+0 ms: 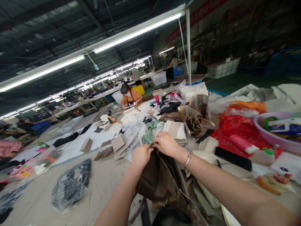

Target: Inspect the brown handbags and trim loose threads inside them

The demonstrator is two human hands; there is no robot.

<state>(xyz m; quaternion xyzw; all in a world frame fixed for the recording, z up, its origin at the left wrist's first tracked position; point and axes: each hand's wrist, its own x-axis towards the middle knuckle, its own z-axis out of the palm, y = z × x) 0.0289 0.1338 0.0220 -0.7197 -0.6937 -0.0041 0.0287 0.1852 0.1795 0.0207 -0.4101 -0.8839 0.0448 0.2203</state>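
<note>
A dark brown bag (162, 182) hangs from both of my hands at the front of the table. My left hand (141, 154) pinches its top edge, fingers closed on the fabric. Close beside it, my right hand (166, 143) grips the same edge between thumb and fingers. The bag's body sags below, creased, and its lower part runs toward the bottom of the view. Just beyond my hands lie a stack of beige panels (175, 131) and a printed white plastic bag (135, 138).
Grey-brown card pieces (104, 150) and a plastic-wrapped dark bundle (71, 182) lie at the left. A black phone (232, 158), red plastic bag (235, 131) and purple basin (277, 141) are at the right. Across the table sits a person in orange (131, 96).
</note>
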